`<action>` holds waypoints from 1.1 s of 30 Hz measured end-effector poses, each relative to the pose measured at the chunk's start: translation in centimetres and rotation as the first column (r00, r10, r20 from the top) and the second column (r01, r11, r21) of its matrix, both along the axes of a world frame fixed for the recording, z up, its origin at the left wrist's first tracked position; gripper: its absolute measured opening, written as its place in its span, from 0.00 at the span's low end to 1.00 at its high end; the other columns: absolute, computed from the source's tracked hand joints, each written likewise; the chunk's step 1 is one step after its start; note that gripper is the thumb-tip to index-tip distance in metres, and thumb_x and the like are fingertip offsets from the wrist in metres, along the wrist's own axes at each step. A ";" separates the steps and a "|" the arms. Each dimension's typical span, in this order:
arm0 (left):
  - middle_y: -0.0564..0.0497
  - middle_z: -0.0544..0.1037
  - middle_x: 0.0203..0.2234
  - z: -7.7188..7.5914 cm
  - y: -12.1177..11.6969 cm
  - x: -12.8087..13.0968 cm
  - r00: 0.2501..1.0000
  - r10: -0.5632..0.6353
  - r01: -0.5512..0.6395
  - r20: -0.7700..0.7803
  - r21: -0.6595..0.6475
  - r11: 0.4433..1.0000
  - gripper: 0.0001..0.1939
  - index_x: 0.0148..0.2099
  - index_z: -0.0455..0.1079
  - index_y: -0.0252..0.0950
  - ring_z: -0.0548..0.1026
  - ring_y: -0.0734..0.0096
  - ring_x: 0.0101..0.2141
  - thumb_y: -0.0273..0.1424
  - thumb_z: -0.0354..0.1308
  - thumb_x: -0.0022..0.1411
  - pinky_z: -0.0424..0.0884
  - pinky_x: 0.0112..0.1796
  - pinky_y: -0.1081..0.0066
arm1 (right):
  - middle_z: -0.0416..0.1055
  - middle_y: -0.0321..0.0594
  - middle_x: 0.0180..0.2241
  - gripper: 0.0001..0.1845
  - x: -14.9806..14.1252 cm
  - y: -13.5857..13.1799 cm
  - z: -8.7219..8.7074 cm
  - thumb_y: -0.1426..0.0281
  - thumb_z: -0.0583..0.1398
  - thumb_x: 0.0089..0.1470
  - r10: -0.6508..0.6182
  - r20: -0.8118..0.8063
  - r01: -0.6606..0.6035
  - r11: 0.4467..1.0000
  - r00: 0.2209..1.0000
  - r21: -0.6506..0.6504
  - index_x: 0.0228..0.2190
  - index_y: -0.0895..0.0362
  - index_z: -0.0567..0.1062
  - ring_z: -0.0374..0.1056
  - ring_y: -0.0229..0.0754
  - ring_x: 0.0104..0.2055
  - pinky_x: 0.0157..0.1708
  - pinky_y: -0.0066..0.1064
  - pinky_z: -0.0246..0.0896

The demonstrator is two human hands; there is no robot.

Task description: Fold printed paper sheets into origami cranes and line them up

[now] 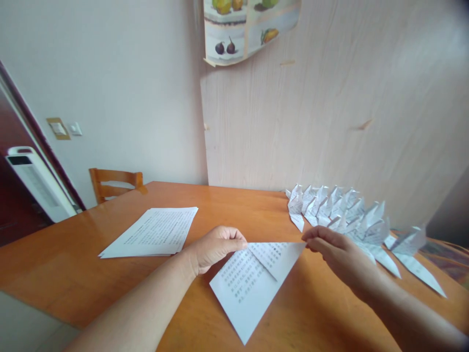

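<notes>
A folded sheet of printed paper (pixel 252 283) is held up over the table in front of me, one point hanging down towards me. My left hand (pixel 220 247) pinches its upper left edge between thumb and fingers. At the upper right corner, my right hand (pixel 330 252) grips the tip of the paper with closed fingers. A diagonal flap edge crosses the sheet's upper part, with lines of print on both layers. Beyond my right hand stand several folded paper figures (pixel 337 208) made of similar printed paper, bunched in rows.
A stack of printed sheets (pixel 154 232) lies on the wooden table (pixel 234 205), left of my left hand. A wooden chair (pixel 117 178) stands behind the table's left end. A white appliance (pixel 40 186) is at far left. A fruit poster (pixel 252 29) hangs on the wall.
</notes>
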State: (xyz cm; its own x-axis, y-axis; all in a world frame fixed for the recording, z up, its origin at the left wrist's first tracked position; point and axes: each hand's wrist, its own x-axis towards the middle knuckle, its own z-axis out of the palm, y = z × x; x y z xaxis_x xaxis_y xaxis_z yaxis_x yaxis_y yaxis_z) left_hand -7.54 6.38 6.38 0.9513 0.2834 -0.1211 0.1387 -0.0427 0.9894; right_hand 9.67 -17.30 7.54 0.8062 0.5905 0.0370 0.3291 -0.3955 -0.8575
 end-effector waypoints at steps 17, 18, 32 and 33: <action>0.52 0.75 0.26 0.1 -0.3 0.1 0.999 0.033 -0.033 0.004 -0.031 0.999 0.11 0.33 0.73 0.32 0.71 0.73 0.28 0.36 0.65 0.56 0.65 0.33 0.70 | 0.69 0.37 0.27 0.20 -1.1 1.0 -2.2 0.53 0.59 0.58 0.213 -0.248 -0.158 0.962 0.945 0.223 0.26 0.56 0.73 0.59 0.38 0.29 0.31 0.32 0.53; 0.51 0.76 0.27 0.1 -0.3 0.1 1.000 0.028 -0.027 0.001 -0.041 0.999 0.11 0.33 0.74 0.32 0.71 0.72 0.28 0.36 0.63 0.57 0.65 0.34 0.70 | 0.69 0.37 0.27 0.19 -1.0 1.0 -2.3 0.53 0.60 0.58 0.212 -0.248 -0.157 0.962 0.945 0.225 0.26 0.56 0.72 0.59 0.38 0.29 0.31 0.32 0.52; 0.50 0.75 0.25 0.0 -0.3 0.3 0.998 0.043 -0.042 0.054 -0.020 0.999 0.11 0.31 0.75 0.30 0.69 0.74 0.27 0.33 0.58 0.60 0.63 0.31 0.72 | 0.69 0.37 0.28 0.20 -0.4 0.7 -2.6 0.53 0.57 0.60 0.214 -0.220 -0.178 0.969 0.952 0.169 0.28 0.56 0.72 0.59 0.39 0.30 0.32 0.34 0.52; 0.51 0.75 0.25 0.0 -0.4 0.3 0.998 0.044 -0.042 0.042 -0.036 0.998 0.11 0.31 0.75 0.31 0.69 0.74 0.27 0.34 0.59 0.59 0.63 0.31 0.72 | 0.69 0.37 0.28 0.20 -0.4 0.7 -2.7 0.53 0.57 0.60 0.214 -0.221 -0.178 0.969 0.952 0.171 0.28 0.56 0.72 0.59 0.39 0.30 0.32 0.34 0.52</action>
